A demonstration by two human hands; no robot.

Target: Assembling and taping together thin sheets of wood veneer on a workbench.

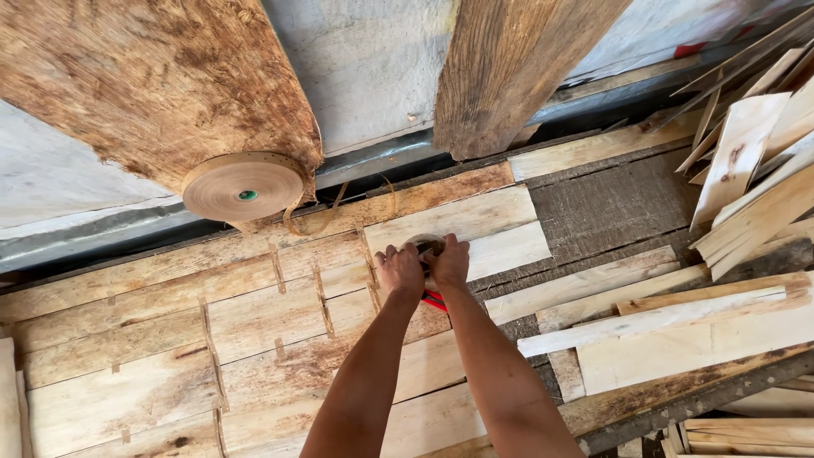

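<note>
**Two hands on a small tape roll over veneer sheets**

Near the centre of the frame, the left hand [400,270] and the right hand [448,261] both close around a small roll of tape [426,244]. The roll rests on pale wood veneer sheets [254,339] joined with brown tape strips [320,298]. A red tool [434,300] shows just below the wrists. A large roll of brown paper tape [243,186] lies in the upper left.

Under the hands, the veneer sheets [254,331] are pale, matt raw wood with rough grain and brown stains, joined by strips of brown paper tape [320,297]. Up-left of them, the tape roll [243,187] is smooth matt paper. The offcuts [755,195] to their right are bare, splintery wood.
</note>
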